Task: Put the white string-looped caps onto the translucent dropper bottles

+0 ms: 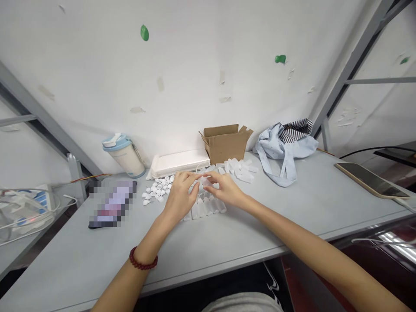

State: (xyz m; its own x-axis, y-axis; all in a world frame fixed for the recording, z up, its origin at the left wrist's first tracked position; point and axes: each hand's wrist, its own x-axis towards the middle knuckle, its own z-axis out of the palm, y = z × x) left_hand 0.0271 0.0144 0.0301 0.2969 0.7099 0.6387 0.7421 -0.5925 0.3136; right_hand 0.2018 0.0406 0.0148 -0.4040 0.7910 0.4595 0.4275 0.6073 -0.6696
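My left hand (180,195) and my right hand (224,188) meet over the middle of the grey table (292,208), fingers pinched together on a small clear plastic vial (202,178) held between them. Below the hands lies a row of several clear vials (204,207). A scatter of small white caps (157,188) sits just left of my left hand. More clear vials (242,169) lie beyond my right hand, in front of an open cardboard box (225,143). A red bead bracelet (143,260) is on my left wrist.
A blue-lidded tumbler (123,154) and a stack of white trays (180,162) stand by the wall. A phone (112,203) lies at left, a tablet (370,180) at far right, a light blue cloth bag (284,145) beside the box. Cables lie at the left edge.
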